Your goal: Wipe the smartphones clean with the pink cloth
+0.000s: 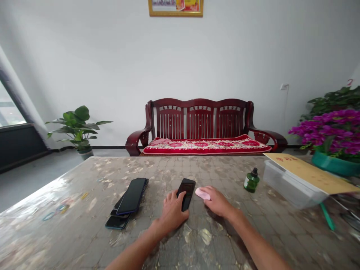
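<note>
In the head view, a black smartphone (188, 191) lies face up on the patterned table cover. My left hand (173, 210) grips it at its lower left, fingers along the left side and thumb near the bottom end. My right hand (218, 201) is closed on a pale pink oval pad (202, 193), held just right of the phone and apart from it. What the pad is made of I cannot make out. Left of my left hand, several more smartphones (132, 197) lie in an uneven, overlapping stack.
A green bottle (251, 181) with a black top stands to the right. Beyond it is a clear plastic box (292, 183) under a tan folder (309, 170), near purple flowers (334, 129). Coloured rubber bands (62, 208) lie at left. A wooden bench (199, 120) stands past the table.
</note>
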Demonstrator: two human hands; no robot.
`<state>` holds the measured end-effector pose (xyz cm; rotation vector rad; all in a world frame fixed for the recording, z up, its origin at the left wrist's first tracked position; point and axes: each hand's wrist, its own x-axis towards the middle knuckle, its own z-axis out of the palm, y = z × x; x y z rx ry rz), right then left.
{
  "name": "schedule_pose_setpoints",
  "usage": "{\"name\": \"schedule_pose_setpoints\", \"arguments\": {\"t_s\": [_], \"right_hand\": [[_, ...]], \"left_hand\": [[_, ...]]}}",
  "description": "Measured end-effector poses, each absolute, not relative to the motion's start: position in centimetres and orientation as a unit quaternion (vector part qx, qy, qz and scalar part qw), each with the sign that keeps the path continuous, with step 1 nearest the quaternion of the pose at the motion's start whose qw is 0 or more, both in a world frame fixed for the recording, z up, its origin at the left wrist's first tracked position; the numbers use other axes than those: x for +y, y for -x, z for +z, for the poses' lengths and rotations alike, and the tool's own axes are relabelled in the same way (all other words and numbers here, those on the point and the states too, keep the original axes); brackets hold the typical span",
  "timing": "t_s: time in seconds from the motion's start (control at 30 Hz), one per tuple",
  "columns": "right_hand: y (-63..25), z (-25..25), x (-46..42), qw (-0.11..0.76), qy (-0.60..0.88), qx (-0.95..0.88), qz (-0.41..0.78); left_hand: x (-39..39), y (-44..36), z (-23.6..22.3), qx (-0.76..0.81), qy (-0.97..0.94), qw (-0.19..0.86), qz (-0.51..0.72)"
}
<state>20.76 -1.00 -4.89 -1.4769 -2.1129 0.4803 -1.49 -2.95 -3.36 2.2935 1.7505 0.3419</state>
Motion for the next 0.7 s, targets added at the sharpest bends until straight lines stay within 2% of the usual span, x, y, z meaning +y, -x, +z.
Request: {"name": "schedule_pose_setpoints", "arguments": {"t_s": [0.23,0.4,0.53,0.7], "right_hand": [[-20.5,-4.1,-2.2,0.224,0.565,-0.782,0.138],[-19.9,-3.5,-2.0,0.273,0.616,-0.728,0.125],[-17.6,-3.2,-2.4,0.328,0.557,-0.750,0.142],[-16.1,-3.1,-3.0,0.299,0.557,-0.762,0.145]], "left_hand": [[-3.5,-0.1,-3.4,0.603,-0.782,0.109,0.114],[-3.8,-0.4,-3.6,0.627,-0.758,0.129,0.126],[-3.8,-0.2,-4.0,0.632,-0.748,0.135,0.148],[-3.5,0.1,-4.5,0.631,-0.749,0.117,0.164]]}}
